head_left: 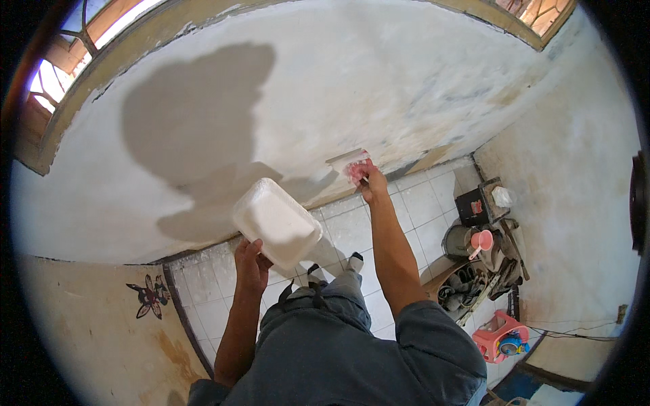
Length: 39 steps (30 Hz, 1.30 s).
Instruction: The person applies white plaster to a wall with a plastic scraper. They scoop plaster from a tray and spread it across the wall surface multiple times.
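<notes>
My left hand (252, 267) grips the near edge of a white foam tray (277, 223), thumb on top. The tray is tilted, and a shadow falls across its inside. My right hand (372, 181) is closed round a putty scraper (346, 160) with a wide, flat blade and a red-and-white grip. That blade is close to the lower part of the patchy white wall (325, 88); whether it touches cannot be made out. Shadows of my head and arms fall on the wall left of the scraper.
White floor tiles (349, 227) lie under my feet. At the right are a black box (472, 206), a dark bucket (458, 241) with a pink dipper (481, 240), a carton of shoes (460, 287) and a pink stool (497, 331). Framed windows (71, 57) top the wall.
</notes>
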### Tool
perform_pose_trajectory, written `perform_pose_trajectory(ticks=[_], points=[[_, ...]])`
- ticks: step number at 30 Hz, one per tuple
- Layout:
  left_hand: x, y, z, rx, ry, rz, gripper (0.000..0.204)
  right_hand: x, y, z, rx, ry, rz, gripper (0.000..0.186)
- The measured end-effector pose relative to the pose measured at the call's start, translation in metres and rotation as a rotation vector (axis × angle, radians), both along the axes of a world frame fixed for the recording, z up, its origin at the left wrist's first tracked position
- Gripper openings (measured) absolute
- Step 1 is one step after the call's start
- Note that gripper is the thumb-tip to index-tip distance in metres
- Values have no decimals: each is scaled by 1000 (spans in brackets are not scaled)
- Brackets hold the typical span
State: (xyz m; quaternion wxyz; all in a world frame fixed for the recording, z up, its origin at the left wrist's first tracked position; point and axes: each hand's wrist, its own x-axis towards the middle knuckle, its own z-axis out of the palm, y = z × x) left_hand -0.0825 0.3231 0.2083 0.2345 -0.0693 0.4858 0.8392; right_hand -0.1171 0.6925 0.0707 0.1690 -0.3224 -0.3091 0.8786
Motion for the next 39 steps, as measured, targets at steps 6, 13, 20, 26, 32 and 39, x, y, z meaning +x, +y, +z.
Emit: perform_pose_trajectory(ticks=[6, 13, 20, 26, 32, 39], points=[[-2, -7, -10, -30, 3, -53, 40, -74, 12, 81, 110, 107, -12, 13], [0, -6, -11, 14, -12, 17, 42, -10, 0, 150, 156, 191, -134, 10], [-1, -13, -7, 0, -18, 39, 42, 19, -32, 27, -15, 5, -60, 28], [-14, -12, -5, 0, 1, 4, 41, -54, -3, -13, 38, -32, -26, 18], [-17, -12, 7, -17, 16, 52, 43, -56, -29, 166, 226, 267, -2, 16], [-23, -4, 4, 17, 12, 6, 43, 19, -36, 142, 230, 134, -117, 22]])
